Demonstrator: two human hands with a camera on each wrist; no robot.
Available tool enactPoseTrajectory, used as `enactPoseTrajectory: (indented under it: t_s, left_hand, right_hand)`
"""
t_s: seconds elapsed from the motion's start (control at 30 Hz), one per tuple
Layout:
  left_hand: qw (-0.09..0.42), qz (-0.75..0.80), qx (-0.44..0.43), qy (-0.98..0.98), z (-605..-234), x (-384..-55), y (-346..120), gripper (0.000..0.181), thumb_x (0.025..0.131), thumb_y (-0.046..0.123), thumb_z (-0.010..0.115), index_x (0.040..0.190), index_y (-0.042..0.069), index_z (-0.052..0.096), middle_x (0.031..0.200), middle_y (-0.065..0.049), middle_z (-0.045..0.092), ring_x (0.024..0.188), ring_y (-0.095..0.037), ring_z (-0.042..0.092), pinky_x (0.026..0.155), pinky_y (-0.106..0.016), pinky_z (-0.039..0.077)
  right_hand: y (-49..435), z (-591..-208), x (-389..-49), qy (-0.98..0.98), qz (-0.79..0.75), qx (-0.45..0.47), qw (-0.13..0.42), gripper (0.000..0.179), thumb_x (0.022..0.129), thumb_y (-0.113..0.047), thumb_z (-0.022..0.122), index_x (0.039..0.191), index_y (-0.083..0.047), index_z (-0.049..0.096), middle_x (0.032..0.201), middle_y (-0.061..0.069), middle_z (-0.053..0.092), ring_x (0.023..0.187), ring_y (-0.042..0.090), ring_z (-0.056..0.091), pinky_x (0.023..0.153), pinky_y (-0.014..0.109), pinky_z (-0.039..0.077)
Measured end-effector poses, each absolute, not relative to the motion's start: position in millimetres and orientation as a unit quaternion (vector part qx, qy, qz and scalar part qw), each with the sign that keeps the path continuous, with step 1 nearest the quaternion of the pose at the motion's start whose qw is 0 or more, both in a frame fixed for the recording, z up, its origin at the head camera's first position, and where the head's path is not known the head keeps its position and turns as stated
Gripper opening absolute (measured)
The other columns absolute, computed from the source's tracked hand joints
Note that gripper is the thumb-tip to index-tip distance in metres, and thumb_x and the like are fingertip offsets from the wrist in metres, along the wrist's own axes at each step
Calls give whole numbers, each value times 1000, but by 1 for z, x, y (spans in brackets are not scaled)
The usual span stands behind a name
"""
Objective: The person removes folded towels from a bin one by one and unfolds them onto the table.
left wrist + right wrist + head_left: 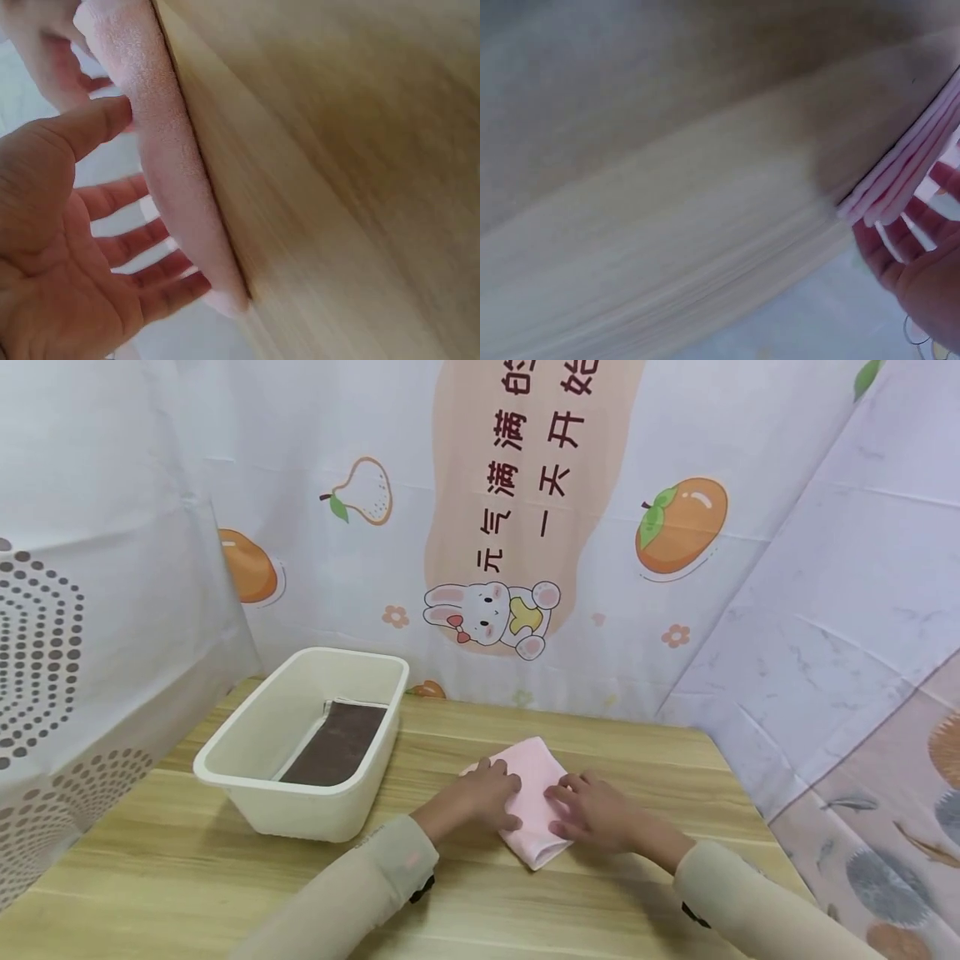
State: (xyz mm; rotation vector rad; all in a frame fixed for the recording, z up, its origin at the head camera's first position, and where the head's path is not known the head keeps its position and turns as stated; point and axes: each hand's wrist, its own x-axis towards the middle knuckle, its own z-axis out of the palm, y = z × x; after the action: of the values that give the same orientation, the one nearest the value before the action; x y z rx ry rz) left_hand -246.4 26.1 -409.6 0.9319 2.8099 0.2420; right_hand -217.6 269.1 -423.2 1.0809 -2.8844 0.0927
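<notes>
A folded pink towel (534, 797) lies on the wooden table, set at a slant in front of the person. On its left part rests the left hand (491, 795), its spread fingers touching the cloth. From the right, the right hand (592, 810) touches the opposite edge with its fingertips. In the left wrist view the left hand (67, 247) has thumb and fingers apart along the rounded edge of the towel (165, 127). Several stacked layers of the towel (900, 176) show in the right wrist view, beside the loosely extended fingers of the right hand (930, 277).
A white plastic tub (315, 810) stands on the table (615, 910) at the left, with a flat dark brown piece (337, 743) inside. Printed curtains (360, 568) hang behind the table and along both sides.
</notes>
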Motion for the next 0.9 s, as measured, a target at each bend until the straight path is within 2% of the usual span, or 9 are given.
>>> enactPoseTrajectory:
  t_s: [0.33, 0.57, 0.8, 0.9]
  left_hand:
    - [105, 118, 344, 926, -413, -262, 25, 46, 87, 39, 80, 127, 22, 67, 131, -4, 54, 121, -24, 49, 96, -43, 49]
    - [125, 149, 368, 909, -412, -270, 26, 41, 86, 28, 82, 124, 21, 69, 132, -4, 55, 124, -24, 49, 103, -41, 45]
    - [131, 171, 403, 889, -413, -278, 34, 38, 88, 14, 80, 124, 16, 70, 136, -4, 56, 132, -22, 47, 112, -33, 38]
    - [126, 167, 416, 885, -413, -279, 39, 38, 89, 11, 78, 125, 15, 70, 137, -4, 57, 133, -23, 47, 112, -32, 38]
  right_hand:
    - [260, -423, -193, -944, -7, 325, 57, 40, 100, -36, 63, 129, -8, 61, 114, 12, 60, 94, 29, 54, 76, 44, 52]
    - [255, -419, -184, -942, -13, 328, 67, 34, 98, -37, 66, 115, -8, 59, 97, 9, 55, 81, 25, 47, 72, 39, 46]
    - [249, -414, -168, -945, -21, 319, 67, 28, 97, -32, 68, 92, -8, 55, 80, 2, 45, 74, 21, 43, 74, 41, 41]
    - [247, -412, -164, -950, -23, 307, 61, 29, 97, -31, 68, 90, -8, 53, 78, 3, 44, 72, 22, 44, 73, 42, 42]
